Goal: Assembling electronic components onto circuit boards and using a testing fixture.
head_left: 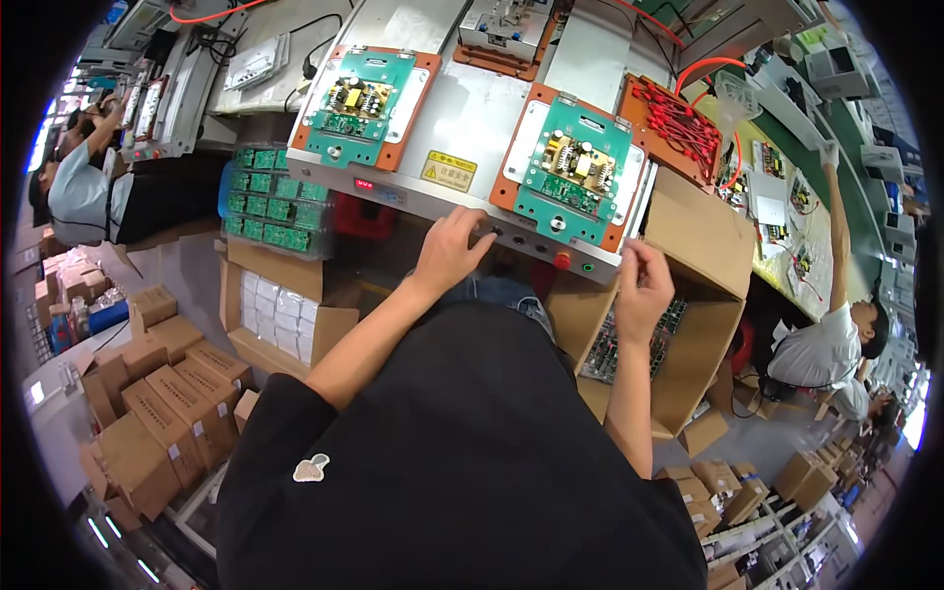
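Note:
My left hand [453,250] is at the front edge of the metal bench machine [447,118], its thumb apart from its bent fingers and nothing visible in it. My right hand [645,285] is by the machine's front right corner, fingers curled in with nothing showing between them. Beside it are a red push button [561,261] and a green button [588,267]. Two teal fixtures on orange bases lie on the machine. A circuit board [358,101] sits in the left fixture, another circuit board [578,163] in the right one.
Below my right hand stands an open carton [703,344] holding circuit boards. Trays of green boards [278,211] are left of the machine, above a carton of white packs [278,313]. Red leads [678,128] fill a tray at the right. Co-workers sit on both sides.

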A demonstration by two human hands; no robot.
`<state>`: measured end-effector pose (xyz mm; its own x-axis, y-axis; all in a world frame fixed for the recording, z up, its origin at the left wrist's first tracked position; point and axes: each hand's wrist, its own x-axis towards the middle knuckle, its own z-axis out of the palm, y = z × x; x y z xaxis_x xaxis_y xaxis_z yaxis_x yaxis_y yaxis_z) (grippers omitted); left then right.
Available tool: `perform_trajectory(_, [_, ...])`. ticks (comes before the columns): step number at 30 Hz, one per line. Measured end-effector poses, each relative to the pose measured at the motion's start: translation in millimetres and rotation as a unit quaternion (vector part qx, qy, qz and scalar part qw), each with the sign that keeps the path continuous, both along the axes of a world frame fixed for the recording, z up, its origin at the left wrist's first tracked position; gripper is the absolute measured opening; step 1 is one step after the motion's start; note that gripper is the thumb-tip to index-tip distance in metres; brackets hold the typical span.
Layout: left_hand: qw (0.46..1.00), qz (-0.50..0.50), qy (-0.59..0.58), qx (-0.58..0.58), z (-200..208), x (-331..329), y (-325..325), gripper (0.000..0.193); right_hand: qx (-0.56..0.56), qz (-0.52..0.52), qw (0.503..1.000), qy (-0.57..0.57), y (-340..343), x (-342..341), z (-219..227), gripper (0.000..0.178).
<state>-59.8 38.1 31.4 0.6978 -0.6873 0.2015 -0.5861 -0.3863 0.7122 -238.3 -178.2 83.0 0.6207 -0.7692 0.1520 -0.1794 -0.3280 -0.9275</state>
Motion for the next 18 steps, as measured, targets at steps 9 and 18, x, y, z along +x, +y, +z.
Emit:
perform_trajectory(9, [0.999, 0.005, -0.038, 0.01, -9.2, -1.0, -8.7, 0.025, -0.051, 0.043, 0.997, 0.044, 13.6, -4.7, 10.3, 0.011])
perform_trajectory(18, [0.999, 0.028, -0.02, 0.032, -19.5, -6.0, -32.8, 0.021, -0.075, 0.078, 0.994, 0.02, -0.1, -4.9, -0.2, 0.011])
